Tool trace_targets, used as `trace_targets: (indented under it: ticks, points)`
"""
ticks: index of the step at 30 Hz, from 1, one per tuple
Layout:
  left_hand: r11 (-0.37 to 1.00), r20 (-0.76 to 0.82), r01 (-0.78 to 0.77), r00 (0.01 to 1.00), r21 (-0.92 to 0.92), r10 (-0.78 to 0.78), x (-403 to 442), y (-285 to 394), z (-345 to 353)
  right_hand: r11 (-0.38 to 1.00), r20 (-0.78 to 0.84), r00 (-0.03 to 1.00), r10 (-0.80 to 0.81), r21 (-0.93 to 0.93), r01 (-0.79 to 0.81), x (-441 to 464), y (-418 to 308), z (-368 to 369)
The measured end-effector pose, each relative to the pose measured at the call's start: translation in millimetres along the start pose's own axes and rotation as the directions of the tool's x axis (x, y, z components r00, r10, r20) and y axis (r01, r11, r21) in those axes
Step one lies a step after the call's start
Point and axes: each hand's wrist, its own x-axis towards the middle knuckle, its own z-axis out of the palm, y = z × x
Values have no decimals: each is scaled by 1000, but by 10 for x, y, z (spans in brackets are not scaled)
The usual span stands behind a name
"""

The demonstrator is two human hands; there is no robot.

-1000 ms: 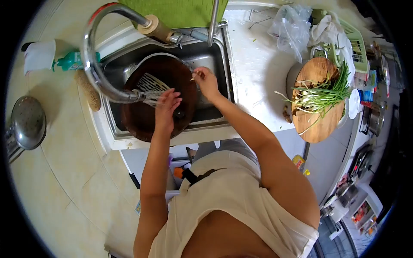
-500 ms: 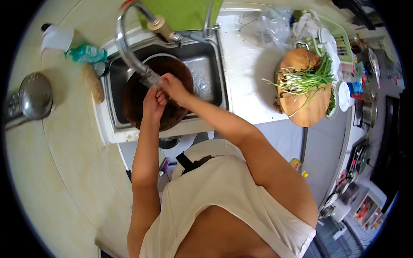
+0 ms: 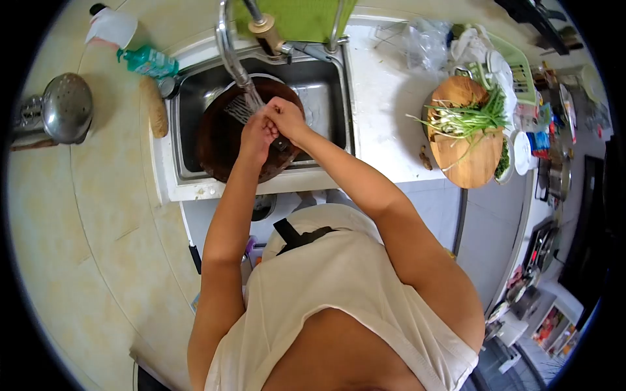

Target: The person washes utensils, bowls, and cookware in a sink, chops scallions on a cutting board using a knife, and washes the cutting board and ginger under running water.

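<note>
My left hand [image 3: 255,139] and my right hand [image 3: 285,118] are pressed together under the faucet spout [image 3: 240,77]. Water runs down close to them. Fingers of both hands are curled inward, and what lies between them is hidden. Beneath them a large brown wok [image 3: 218,146], with a dark inside, sits in the steel sink [image 3: 319,91]. Pale streaks, probably water, show in the wok left of the hands. A short dark piece, perhaps a handle [image 3: 281,143], sticks out just below my right hand.
Right of the sink, a round wooden board [image 3: 466,159] carries spring onions [image 3: 466,120]. A plastic bag [image 3: 427,42] and green basket [image 3: 520,68] stand behind. On the left are a green bottle [image 3: 150,62], a long brown object [image 3: 154,107] and a metal strainer [image 3: 68,107].
My hands have come closer together under the spout, the right one now lying over the left. A dark handle-like piece now shows below them. The whole view has shifted slightly.
</note>
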Motion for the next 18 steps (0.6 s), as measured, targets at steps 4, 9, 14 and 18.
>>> trace_targets:
  ticks: [4,9,14,18]
  points:
    - [989,22,-78,997,126,76,2,31,90,896,-86,971,-225,-410,171,21,25,-135]
    - [982,63,17,998,187,-29,241,74,32,738,-175,874,-454,-623,259,-303,142,-441]
    - [996,94,75,992,54,-80,471,129,-108,764,-463,811,-358,-645,-31,-1041,528,-1280]
    - [976,8,134,991,173,-137,470,197,-3,615,-760,534,-369,-631,-473,-1769,751,-2165]
